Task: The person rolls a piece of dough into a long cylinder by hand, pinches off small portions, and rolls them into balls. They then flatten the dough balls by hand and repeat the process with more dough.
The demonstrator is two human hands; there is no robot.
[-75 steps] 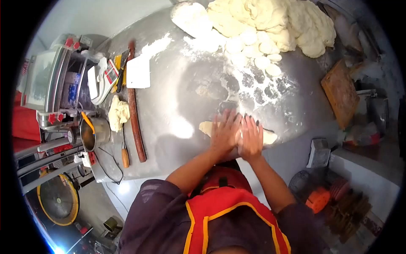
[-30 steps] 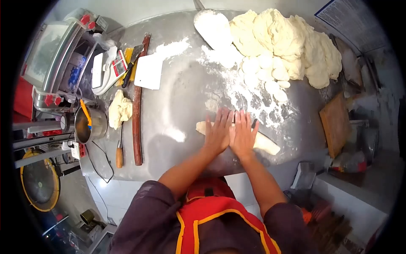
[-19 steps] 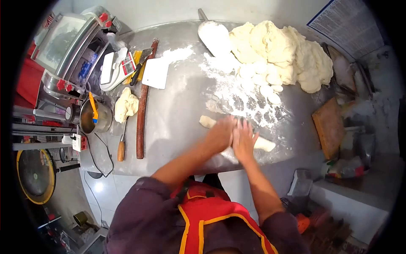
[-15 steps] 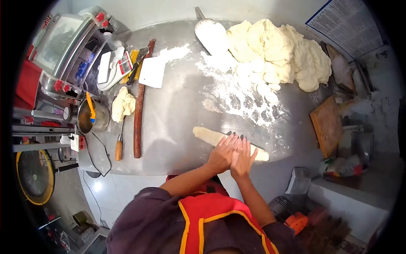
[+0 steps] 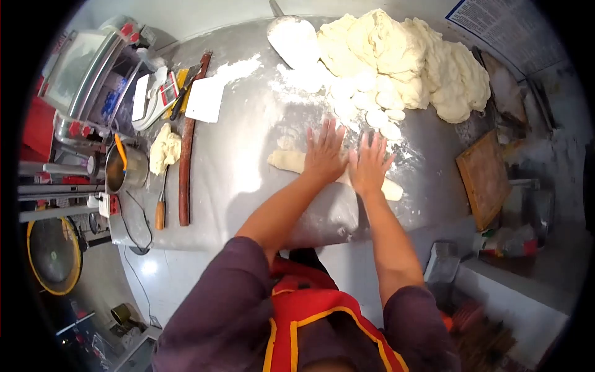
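A pale dough strip lies on the metal table, slanting down to the right. My left hand presses flat on it left of its middle, fingers spread and pointing away from me. Close beside it, my right hand rests on the strip with its fingers also spread. The palms cover the strip's middle, while both its ends show. Past my fingertips are scattered flour, small flattened dough pieces and a big dough mound.
A metal scoop of flour stands at the back. To the left are a red-brown rod, a white scraper, a scale, a dough lump on a wooden-handled tool and a pot. A wooden board is at the right.
Both hands have moved forward, away from my body, and drawn slightly apart with fingers spread. The strip has shifted forward under them. The whole view has shifted slightly.
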